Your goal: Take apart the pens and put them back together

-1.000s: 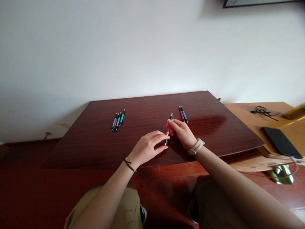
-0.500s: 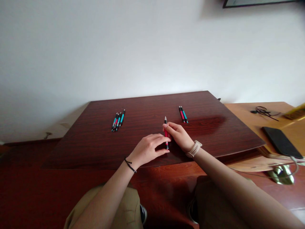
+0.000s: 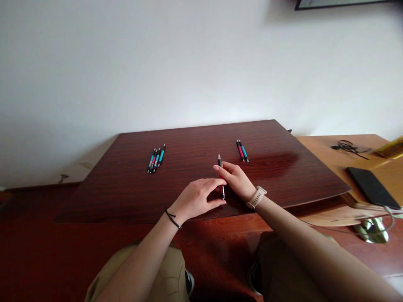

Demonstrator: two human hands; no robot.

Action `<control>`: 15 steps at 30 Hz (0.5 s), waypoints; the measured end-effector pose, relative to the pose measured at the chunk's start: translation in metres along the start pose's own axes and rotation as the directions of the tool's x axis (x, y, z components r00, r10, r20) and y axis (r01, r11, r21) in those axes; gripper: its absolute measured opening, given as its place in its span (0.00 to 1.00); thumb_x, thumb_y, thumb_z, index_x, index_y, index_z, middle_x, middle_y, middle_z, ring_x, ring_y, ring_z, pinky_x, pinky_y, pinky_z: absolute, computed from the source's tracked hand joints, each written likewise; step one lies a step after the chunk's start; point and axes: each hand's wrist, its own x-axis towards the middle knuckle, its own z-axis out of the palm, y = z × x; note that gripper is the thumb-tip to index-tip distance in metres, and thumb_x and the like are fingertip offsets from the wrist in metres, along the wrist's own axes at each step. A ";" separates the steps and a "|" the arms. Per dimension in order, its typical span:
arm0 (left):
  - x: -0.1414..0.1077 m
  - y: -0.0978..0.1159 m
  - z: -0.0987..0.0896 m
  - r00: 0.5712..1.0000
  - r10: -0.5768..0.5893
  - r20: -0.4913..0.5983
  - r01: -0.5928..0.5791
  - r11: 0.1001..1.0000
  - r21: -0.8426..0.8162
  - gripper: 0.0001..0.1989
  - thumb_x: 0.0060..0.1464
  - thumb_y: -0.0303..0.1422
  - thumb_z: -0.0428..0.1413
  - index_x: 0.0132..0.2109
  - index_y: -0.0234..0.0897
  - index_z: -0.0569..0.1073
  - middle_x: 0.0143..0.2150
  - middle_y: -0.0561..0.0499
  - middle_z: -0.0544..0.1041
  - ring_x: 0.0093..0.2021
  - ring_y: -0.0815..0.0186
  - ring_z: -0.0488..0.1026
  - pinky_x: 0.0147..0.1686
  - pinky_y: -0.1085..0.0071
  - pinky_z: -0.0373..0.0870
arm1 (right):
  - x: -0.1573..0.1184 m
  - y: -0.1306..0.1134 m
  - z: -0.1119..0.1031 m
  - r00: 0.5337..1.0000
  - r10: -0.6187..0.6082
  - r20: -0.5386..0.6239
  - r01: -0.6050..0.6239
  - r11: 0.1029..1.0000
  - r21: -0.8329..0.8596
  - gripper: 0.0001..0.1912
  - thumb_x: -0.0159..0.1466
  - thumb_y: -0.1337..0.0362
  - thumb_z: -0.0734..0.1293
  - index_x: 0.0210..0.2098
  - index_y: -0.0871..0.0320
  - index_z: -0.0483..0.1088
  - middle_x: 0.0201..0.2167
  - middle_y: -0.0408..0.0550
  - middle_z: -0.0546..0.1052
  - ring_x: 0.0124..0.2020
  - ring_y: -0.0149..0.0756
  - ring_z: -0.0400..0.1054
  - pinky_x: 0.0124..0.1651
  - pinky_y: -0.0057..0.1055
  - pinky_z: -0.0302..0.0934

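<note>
A pen [image 3: 219, 160] with a silver tip, a black grip and a red barrel is held over the near part of the dark wooden table, its tip pointing away from me. Closed round its middle is my right hand [image 3: 235, 179], thumb on top, hiding much of the barrel. My left hand [image 3: 199, 195] has its thumb and index finger at the pen's rear end, the thumb by the very end. Left of the hands, several teal and pink pens [image 3: 155, 159] lie side by side. A pink pen [image 3: 240, 151] and a teal pen [image 3: 244, 151] lie together beyond my right hand.
The dark wooden table [image 3: 195, 144] stands against a white wall. At the right, a lighter wooden table [image 3: 321, 155] carries a black phone [image 3: 373, 187], a coiled black cable [image 3: 348, 147] and a yellow object [image 3: 390, 148]. My knees are below the near edge.
The held pen has shifted slightly, and my right thumb now covers more of its red barrel. My left fingers moved slightly right and down with its rear end. The lying pens have not moved.
</note>
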 end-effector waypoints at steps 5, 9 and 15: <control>0.000 0.002 0.001 1.000 -0.006 -0.005 0.006 0.999 -0.047 0.20 0.65 0.39 0.66 0.59 0.44 0.71 0.50 0.51 0.83 0.49 0.59 0.82 0.52 0.61 0.77 | -0.001 -0.002 0.000 1.000 0.010 0.021 -0.011 1.000 0.027 0.27 0.69 0.39 0.69 0.29 0.54 0.66 0.24 0.39 0.65 0.27 0.32 0.58 0.31 0.32 0.55; -0.001 0.000 0.001 0.999 -0.006 -0.052 0.002 0.997 -0.074 0.20 0.65 0.38 0.67 0.59 0.45 0.71 0.52 0.51 0.84 0.51 0.59 0.83 0.54 0.61 0.78 | -0.003 -0.007 -0.003 0.998 -0.018 0.053 0.014 0.997 0.072 0.24 0.72 0.41 0.67 0.34 0.55 0.73 0.26 0.41 0.68 0.29 0.34 0.61 0.34 0.32 0.58; -0.002 0.000 -0.001 0.995 -0.013 -0.097 0.000 0.991 -0.136 0.18 0.66 0.37 0.66 0.59 0.45 0.72 0.53 0.51 0.84 0.50 0.60 0.83 0.54 0.62 0.79 | -0.005 -0.011 -0.004 0.996 0.009 0.094 -0.033 0.967 0.253 0.19 0.72 0.45 0.69 0.37 0.55 0.75 0.25 0.39 0.66 0.26 0.32 0.58 0.30 0.30 0.55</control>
